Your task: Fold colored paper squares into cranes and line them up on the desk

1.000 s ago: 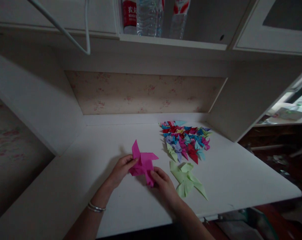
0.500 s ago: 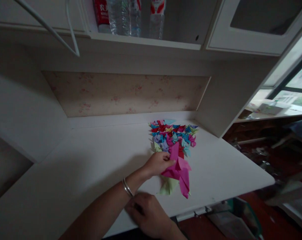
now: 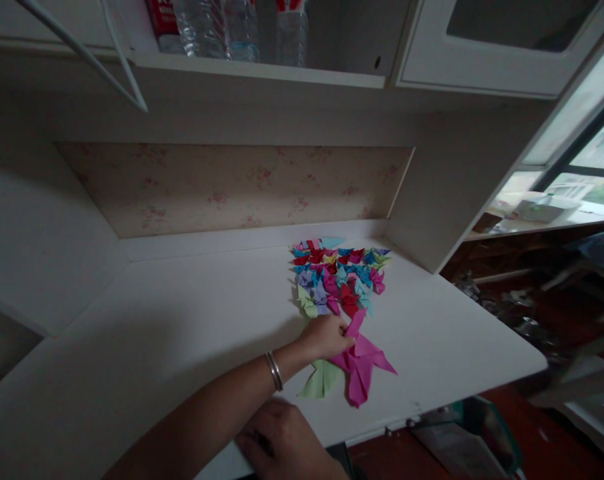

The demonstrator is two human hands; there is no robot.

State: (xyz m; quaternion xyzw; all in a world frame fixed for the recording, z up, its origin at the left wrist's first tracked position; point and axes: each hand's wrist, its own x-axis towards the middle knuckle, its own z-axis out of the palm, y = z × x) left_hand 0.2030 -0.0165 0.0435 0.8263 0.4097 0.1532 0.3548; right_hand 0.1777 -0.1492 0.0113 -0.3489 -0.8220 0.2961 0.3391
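My left hand (image 3: 327,337), with two silver bangles (image 3: 274,371) at its wrist, pinches a pink folded-paper origami piece (image 3: 361,363) by its upper left side. The piece has several pointed arms and is low over the white tabletop. Partly behind that hand lies a pale green origami piece (image 3: 322,380). My right hand (image 3: 282,437) rests loosely curled at the table's front edge, under my left forearm; nothing shows in its fingers. Just beyond my left hand, rows of small coloured origami pieces (image 3: 332,275) in red, blue, pink, purple and green lie close together.
The white tabletop (image 3: 207,293) runs back to a floral panel (image 3: 262,187). Overhead, a cabinet shelf (image 3: 262,72) holds plastic bottles (image 3: 292,37), and a white cable (image 3: 107,77) hangs at upper left. Right of the table edge, a bin (image 3: 482,427) stands on the floor.
My left hand has brought the pink origami piece lower, with its arms now spread flatter. More of the small pieces behind and of the pale green one shows. My right hand stays curled.
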